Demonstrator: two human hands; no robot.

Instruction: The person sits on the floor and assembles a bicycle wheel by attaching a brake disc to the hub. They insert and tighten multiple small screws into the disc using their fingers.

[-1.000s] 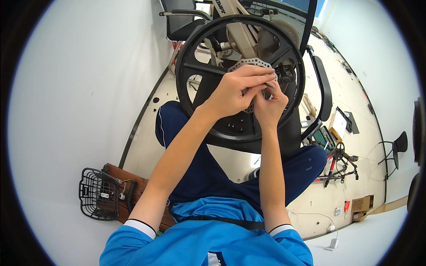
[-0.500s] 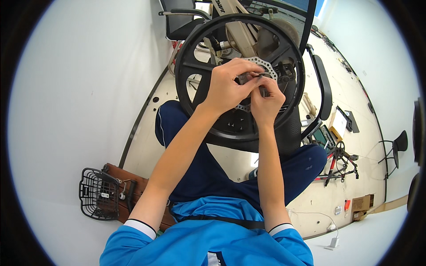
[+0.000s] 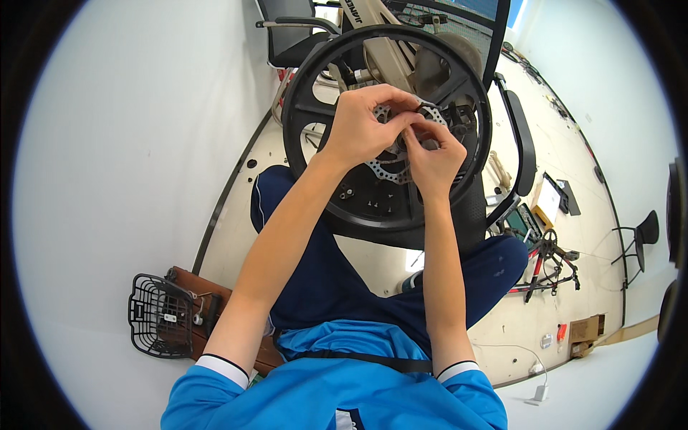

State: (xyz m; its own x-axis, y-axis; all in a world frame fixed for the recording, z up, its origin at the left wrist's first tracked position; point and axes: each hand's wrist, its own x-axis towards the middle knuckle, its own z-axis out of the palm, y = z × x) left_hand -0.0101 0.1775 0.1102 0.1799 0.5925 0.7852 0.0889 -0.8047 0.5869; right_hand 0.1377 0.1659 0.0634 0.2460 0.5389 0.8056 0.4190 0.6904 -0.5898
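Note:
A black spoked wheel (image 3: 315,110) lies across my lap with its hub facing up. On its centre sits a silver perforated brake disc (image 3: 390,175), partly covered by my hands. My left hand (image 3: 362,127) reaches over the hub, thumb and fingers pinched together. Right beside it, almost touching, my right hand (image 3: 438,162) pinches at the same spot. Something small and dark shows at the fingertips, too small to name. Several small screws (image 3: 374,206) lie on the wheel's near face, beside a little metal part (image 3: 347,193).
A light-coloured bike frame (image 3: 387,57) stands beyond the wheel. Close to its right is a chair armrest (image 3: 519,143). On the right floor lie a red and black frame (image 3: 548,261) and a cardboard box (image 3: 586,328). A black wire basket (image 3: 159,315) sits at the left.
Both hands have shifted slightly upward, and the right has turned outward. More of the disc's near edge and the little metal part on the wheel now show.

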